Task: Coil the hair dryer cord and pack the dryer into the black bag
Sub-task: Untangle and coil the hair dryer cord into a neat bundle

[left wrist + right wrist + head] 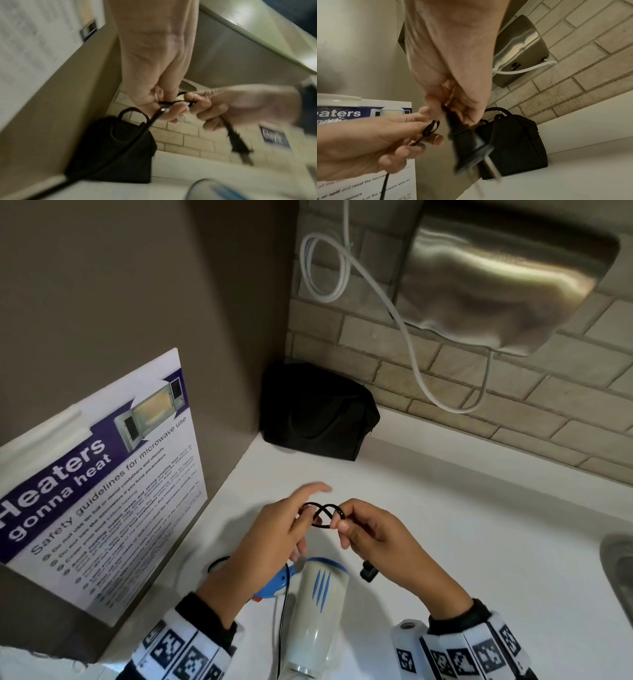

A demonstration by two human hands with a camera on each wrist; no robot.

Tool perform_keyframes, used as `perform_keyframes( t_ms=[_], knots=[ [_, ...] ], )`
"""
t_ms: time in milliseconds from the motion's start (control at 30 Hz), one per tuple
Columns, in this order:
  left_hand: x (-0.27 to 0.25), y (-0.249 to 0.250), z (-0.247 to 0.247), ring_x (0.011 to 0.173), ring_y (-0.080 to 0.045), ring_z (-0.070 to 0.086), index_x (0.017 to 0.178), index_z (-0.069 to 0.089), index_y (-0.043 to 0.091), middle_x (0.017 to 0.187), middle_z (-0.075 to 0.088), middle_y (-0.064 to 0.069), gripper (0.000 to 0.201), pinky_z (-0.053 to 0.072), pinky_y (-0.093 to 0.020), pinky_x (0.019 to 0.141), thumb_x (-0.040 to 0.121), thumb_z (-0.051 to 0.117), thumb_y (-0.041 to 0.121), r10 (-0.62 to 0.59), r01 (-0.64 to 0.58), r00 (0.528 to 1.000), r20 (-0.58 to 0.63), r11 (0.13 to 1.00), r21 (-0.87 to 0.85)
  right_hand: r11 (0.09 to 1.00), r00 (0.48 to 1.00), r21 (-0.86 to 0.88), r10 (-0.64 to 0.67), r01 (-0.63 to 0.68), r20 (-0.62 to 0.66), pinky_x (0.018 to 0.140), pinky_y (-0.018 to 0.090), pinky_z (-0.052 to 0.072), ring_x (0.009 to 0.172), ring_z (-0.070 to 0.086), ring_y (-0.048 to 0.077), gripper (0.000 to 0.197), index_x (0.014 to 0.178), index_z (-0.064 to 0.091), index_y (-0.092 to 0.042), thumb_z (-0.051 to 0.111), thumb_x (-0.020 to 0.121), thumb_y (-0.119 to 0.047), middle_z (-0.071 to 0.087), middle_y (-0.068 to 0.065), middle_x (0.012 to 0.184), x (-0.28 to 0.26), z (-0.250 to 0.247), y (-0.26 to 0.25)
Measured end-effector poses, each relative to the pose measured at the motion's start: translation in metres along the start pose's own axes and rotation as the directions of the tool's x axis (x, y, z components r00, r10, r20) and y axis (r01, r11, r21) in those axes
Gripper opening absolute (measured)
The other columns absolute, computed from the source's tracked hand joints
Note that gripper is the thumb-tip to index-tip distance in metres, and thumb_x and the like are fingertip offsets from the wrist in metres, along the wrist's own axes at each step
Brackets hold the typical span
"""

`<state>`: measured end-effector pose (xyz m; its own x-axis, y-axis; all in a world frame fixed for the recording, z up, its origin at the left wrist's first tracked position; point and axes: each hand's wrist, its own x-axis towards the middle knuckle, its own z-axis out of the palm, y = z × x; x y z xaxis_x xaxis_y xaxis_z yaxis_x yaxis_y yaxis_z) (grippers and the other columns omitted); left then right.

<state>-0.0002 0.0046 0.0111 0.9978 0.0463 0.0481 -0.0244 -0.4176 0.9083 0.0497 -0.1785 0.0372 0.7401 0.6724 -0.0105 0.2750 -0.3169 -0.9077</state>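
Note:
A white and blue hair dryer (317, 611) lies on the white counter (462, 525) below my hands. Its black cord (322, 515) forms small loops held up between both hands. My left hand (274, 529) pinches the loops (430, 127), with the index finger stretched out. My right hand (363, 530) grips the cord just above the plug (469, 147), which hangs down below it (368, 571). More cord (284, 611) trails down from my left hand beside the dryer. The black bag (317, 410) stands in the back corner, apart from both hands.
A microwave safety poster (99, 474) leans at the left. A steel hand dryer (507, 275) with a white cable (411, 347) hangs on the brick wall above. A sink edge (616, 570) shows at the right.

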Motion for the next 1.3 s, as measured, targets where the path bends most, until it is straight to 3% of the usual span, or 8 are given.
perform_keyframes(
  t_ms=[133, 300, 500, 667, 767, 1067, 1167, 1300],
  knots=[
    [0.000, 0.001, 0.000, 0.039, -0.017, 0.052, 0.098, 0.058, 0.021, 0.072, 0.063, 0.008, 0.016, 0.041, -0.012, 0.047, 0.099, 0.042, 0.020, 0.063, -0.051, 0.995, -0.071, 0.985, 0.165, 0.998, 1.000, 0.056, 0.004, -0.003, -0.016, 0.058, 0.021, 0.042, 0.056, 0.048, 0.010, 0.013, 0.092, 0.059, -0.012, 0.048, 0.098, -0.010, 0.059, -0.005, 0.069, -0.001, -0.005, 0.000],
    [0.000, 0.007, 0.004, 0.034, -0.019, 0.053, 0.086, 0.050, 0.012, 0.060, 0.068, -0.008, 0.021, 0.041, -0.026, 0.037, 0.100, 0.035, 0.017, -0.196, 0.139, 0.951, -0.240, 0.962, -0.236, 0.988, 0.997, 0.152, -0.036, 0.026, 0.062, 0.085, 0.028, 0.051, 0.088, 0.064, 0.018, 0.011, 0.094, 0.055, 0.002, 0.046, 0.098, -0.003, 0.065, 0.008, 0.089, -0.005, -0.003, -0.001],
    [-0.002, 0.004, 0.002, 0.041, -0.019, 0.059, 0.109, 0.049, 0.033, 0.069, 0.069, 0.008, 0.014, 0.053, -0.026, 0.046, 0.098, 0.044, 0.025, -0.096, 0.095, 0.995, -0.018, 0.995, -0.018, 0.986, 0.998, 0.158, 0.053, -0.057, 0.032, 0.080, 0.053, 0.054, 0.071, 0.055, 0.021, 0.015, 0.090, 0.050, -0.011, 0.039, 0.101, -0.010, 0.050, -0.004, 0.073, -0.004, 0.000, 0.004],
    [-0.002, 0.009, 0.002, 0.034, -0.020, 0.047, 0.084, 0.050, 0.014, 0.061, 0.067, -0.006, 0.026, 0.046, -0.024, 0.039, 0.100, 0.038, 0.030, -0.152, 0.145, 0.970, -0.191, 0.988, -0.054, 0.976, 0.999, 0.215, 0.046, -0.041, -0.022, 0.082, 0.036, 0.055, 0.085, 0.064, 0.042, 0.012, 0.093, 0.050, -0.011, 0.048, 0.098, -0.022, 0.058, 0.011, 0.087, -0.008, -0.003, -0.003],
    [0.003, 0.007, 0.001, 0.030, -0.023, 0.042, 0.082, 0.048, 0.005, 0.055, 0.067, -0.014, 0.032, 0.038, -0.026, 0.035, 0.101, 0.033, 0.026, -0.306, 0.235, 0.914, -0.268, 0.935, -0.267, 0.963, 0.999, 0.266, 0.033, -0.030, -0.007, 0.080, 0.028, 0.052, 0.084, 0.071, 0.030, 0.011, 0.091, 0.047, -0.006, 0.057, 0.093, -0.010, 0.057, 0.017, 0.093, -0.013, -0.002, -0.006],
    [0.002, 0.012, -0.008, 0.035, -0.023, 0.045, 0.098, 0.056, 0.007, 0.058, 0.068, -0.017, 0.031, 0.030, -0.021, 0.036, 0.102, 0.033, 0.027, -0.424, 0.292, 0.898, -0.120, 0.776, -0.559, 0.962, 0.996, 0.267, 0.073, -0.057, -0.053, 0.077, 0.024, 0.050, 0.087, 0.070, 0.029, 0.022, 0.074, 0.046, -0.006, 0.057, 0.091, 0.004, 0.062, 0.011, 0.102, -0.015, 0.002, 0.003],
    [-0.002, 0.015, -0.013, 0.045, -0.017, 0.046, 0.102, 0.061, 0.014, 0.070, 0.073, -0.012, 0.033, 0.037, -0.023, 0.043, 0.100, 0.037, 0.038, -0.326, 0.265, 0.944, -0.054, 0.844, -0.466, 0.971, 0.980, 0.219, 0.130, -0.094, -0.153, 0.081, 0.024, 0.051, 0.097, 0.068, 0.024, 0.015, 0.081, 0.051, -0.006, 0.063, 0.090, -0.008, 0.063, 0.009, 0.105, -0.014, 0.000, 0.002],
    [-0.006, 0.011, -0.021, 0.076, -0.021, 0.064, 0.101, 0.067, 0.022, 0.085, 0.076, 0.010, 0.023, 0.053, -0.039, 0.078, 0.097, 0.046, 0.032, -0.127, 0.130, 0.991, 0.048, 0.989, -0.069, 0.963, 0.963, 0.245, 0.169, -0.116, -0.211, 0.085, 0.022, 0.051, 0.107, 0.061, 0.018, 0.013, 0.098, 0.058, -0.014, 0.066, 0.088, -0.014, 0.063, 0.005, 0.110, -0.010, -0.007, -0.003]
  ],
)
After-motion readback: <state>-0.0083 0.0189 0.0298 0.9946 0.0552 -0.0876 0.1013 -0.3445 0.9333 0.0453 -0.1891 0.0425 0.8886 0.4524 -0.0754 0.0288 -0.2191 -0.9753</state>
